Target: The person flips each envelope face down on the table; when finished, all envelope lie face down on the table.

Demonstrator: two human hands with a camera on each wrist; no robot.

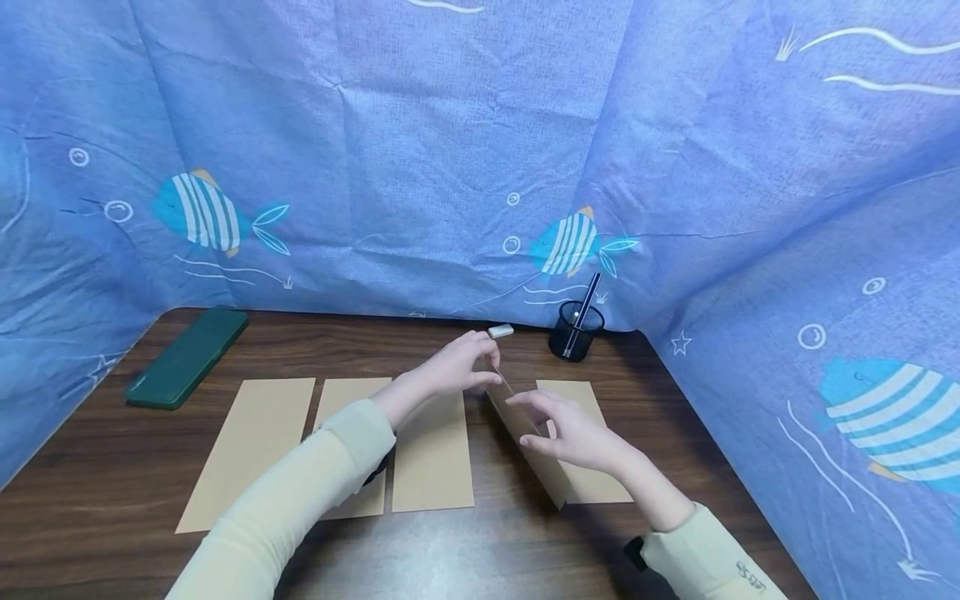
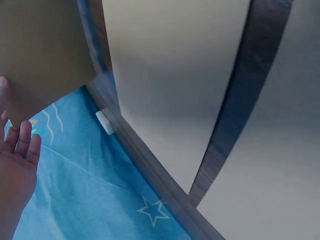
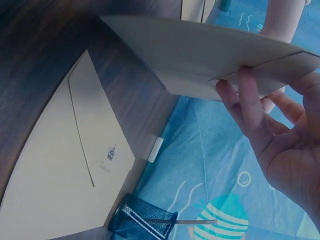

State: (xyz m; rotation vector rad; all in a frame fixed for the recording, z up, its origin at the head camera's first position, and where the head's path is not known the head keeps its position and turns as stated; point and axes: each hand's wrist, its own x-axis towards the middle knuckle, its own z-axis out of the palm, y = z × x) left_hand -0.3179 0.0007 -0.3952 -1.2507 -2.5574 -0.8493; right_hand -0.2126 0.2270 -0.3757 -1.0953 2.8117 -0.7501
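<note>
A brown paper envelope [image 1: 528, 433] stands tilted on its long side above the table, its flap side showing in the right wrist view [image 3: 200, 55]. My left hand [image 1: 467, 364] pinches its far end; in the left wrist view this hand [image 2: 17, 167] has fingers and thumb at the envelope's corner [image 2: 45, 55]. Bent over the upper edge, my right hand [image 1: 573, 432] holds the envelope between thumb and fingers. Two fingers [image 3: 248, 97] lie against the flap side. To the right lies another envelope [image 1: 592, 467], flap up with a small printed mark [image 3: 60, 145].
Flat brown sheets or envelopes lie in a row at the left [image 1: 251, 442], left-centre [image 1: 348, 400] and centre [image 1: 433, 458]. A green case [image 1: 187, 358] is at the back left. A white eraser-like block [image 1: 501, 331] and black mesh pen cup [image 1: 576, 333] stand along the back, before a blue fish-print curtain [image 1: 420, 167].
</note>
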